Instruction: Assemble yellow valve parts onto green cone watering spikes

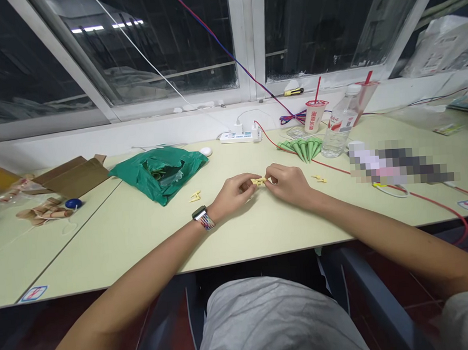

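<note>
Both my hands meet above the pale green table (pixel 103 241), pinching a small yellow folded piece (pixel 258 181) between their fingertips. My left hand (pixel 233 194) holds one side, and my right hand (pixel 288 185) holds the other. The piece's material is hard to tell at this size. Two similar yellow pieces (pixel 195 196) lie to the left of my left hand. Another small yellow group (pixel 319 179) lies to the right of my right hand. A row of green pointed cones (pixel 301 148) lies farther ahead. A watch (pixel 200 214) sits on my left wrist.
A green plastic bag (pixel 160 173) and an open cardboard box (pixel 73 177) lie at left. Ahead stand a power strip (pixel 239 137), a water bottle (pixel 340 123) and a straw cup (pixel 316 115). A red cable (pixel 347 172) crosses the right side, beside a pixelated patch (pixel 395 162).
</note>
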The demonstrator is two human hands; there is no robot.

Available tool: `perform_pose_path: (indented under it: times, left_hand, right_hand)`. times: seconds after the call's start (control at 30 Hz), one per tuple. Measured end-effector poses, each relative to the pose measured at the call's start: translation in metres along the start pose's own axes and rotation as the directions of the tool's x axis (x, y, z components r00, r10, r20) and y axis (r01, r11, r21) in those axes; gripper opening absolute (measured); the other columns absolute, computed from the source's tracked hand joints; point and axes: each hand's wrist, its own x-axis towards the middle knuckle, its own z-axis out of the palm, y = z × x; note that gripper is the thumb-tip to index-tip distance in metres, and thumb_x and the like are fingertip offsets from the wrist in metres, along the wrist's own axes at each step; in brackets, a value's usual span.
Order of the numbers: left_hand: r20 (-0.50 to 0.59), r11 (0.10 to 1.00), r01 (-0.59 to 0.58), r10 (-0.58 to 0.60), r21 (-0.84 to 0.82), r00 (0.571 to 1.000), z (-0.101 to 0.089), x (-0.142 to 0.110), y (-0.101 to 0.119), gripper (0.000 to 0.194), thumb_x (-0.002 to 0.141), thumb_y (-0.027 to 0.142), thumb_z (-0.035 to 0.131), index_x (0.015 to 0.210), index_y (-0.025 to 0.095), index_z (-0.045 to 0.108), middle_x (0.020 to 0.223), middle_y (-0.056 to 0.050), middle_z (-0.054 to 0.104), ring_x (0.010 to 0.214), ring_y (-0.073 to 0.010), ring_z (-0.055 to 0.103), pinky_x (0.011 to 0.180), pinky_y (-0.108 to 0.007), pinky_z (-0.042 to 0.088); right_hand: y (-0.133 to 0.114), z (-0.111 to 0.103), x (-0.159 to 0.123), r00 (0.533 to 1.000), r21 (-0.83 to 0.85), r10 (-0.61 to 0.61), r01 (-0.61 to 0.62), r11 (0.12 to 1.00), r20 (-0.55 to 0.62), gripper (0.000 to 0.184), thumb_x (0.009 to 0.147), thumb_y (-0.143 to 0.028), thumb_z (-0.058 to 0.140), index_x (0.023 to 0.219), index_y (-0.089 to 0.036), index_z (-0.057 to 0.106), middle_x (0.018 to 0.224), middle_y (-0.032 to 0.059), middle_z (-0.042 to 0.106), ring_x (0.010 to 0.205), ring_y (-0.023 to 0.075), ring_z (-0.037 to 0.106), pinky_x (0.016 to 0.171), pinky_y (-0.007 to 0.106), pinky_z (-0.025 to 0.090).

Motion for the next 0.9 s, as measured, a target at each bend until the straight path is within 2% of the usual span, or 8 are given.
perform_pose_path:
  times: [0.27,0.4,0.53,0.63,0.73,0.9]
  left_hand:
    - [-0.042,0.999,0.029,-0.027,0.031,0.999,0.0013,0.0013,0.0009,0.032,0.101,0.046,0.065,0.110,0.018,0.077,0.086,-0.003,0.072,0.072,-0.0161,0.062,0.068,-0.030,0.049]
    - [-0.040,0.998,-0.012,0.015,0.064,0.999,0.0004,0.0015,0.0029,0.028,0.104,0.043,0.061,0.097,0.019,0.075,0.093,-0.004,0.074,0.077,-0.0165,0.063,0.071,-0.031,0.048]
    - [-0.027,0.991,-0.036,0.040,0.131,0.999,-0.0008,0.0015,0.0041,0.029,0.105,0.038,0.058,0.088,0.019,0.072,0.087,-0.003,0.070,0.077,-0.0173,0.061,0.071,-0.032,0.045]
    - [-0.013,0.985,-0.023,0.025,0.171,1.000,-0.0016,0.0015,0.0055,0.037,0.107,0.037,0.053,0.080,0.019,0.070,0.082,-0.003,0.067,0.074,-0.0171,0.060,0.071,-0.033,0.044]
    - [-0.004,0.985,-0.008,0.009,0.174,1.000,-0.0019,0.0014,0.0063,0.040,0.108,0.039,0.050,0.080,0.019,0.069,0.080,-0.003,0.066,0.073,-0.0169,0.059,0.071,-0.034,0.044]
    - [-0.042,0.997,0.029,-0.026,0.077,0.999,-0.0006,0.0004,0.0038,0.024,0.102,0.044,0.063,0.098,0.021,0.068,0.082,-0.001,0.069,0.071,-0.0164,0.059,0.066,-0.031,0.044]
  right_hand:
    - [0.0004,0.0009,-0.0003,1.000,-0.001,-0.002,0.002,1.000,0.012,0.007,0.092,-0.019,0.061,0.086,-0.021,0.062,0.082,0.0005,0.067,0.068,0.0149,0.054,0.061,0.030,0.025]
    - [-0.0006,0.0012,-0.0004,0.999,-0.007,-0.025,0.025,1.000,0.030,0.008,0.094,-0.019,0.059,0.086,-0.021,0.062,0.082,0.0008,0.067,0.067,0.0150,0.053,0.061,0.030,0.024]
    - [-0.0014,0.0016,-0.0007,0.997,-0.022,-0.043,0.045,0.999,0.061,0.009,0.094,-0.019,0.059,0.086,-0.021,0.061,0.082,0.0013,0.066,0.067,0.0154,0.051,0.061,0.031,0.024]
    - [-0.0015,0.0014,-0.0009,0.996,-0.016,-0.058,0.059,0.998,0.070,0.009,0.095,-0.020,0.058,0.086,-0.021,0.061,0.082,0.0011,0.066,0.068,0.0153,0.051,0.061,0.031,0.024]
    - [-0.0016,0.0008,-0.0007,0.995,-0.006,-0.060,0.060,0.998,0.077,0.009,0.095,-0.019,0.059,0.086,-0.021,0.060,0.082,0.0008,0.066,0.068,0.0151,0.051,0.062,0.030,0.024]
    - [-0.0020,0.0001,-0.0006,0.995,-0.011,-0.041,0.042,0.999,0.088,0.009,0.095,-0.021,0.059,0.085,-0.021,0.060,0.081,0.0013,0.066,0.067,0.0154,0.050,0.061,0.031,0.023]
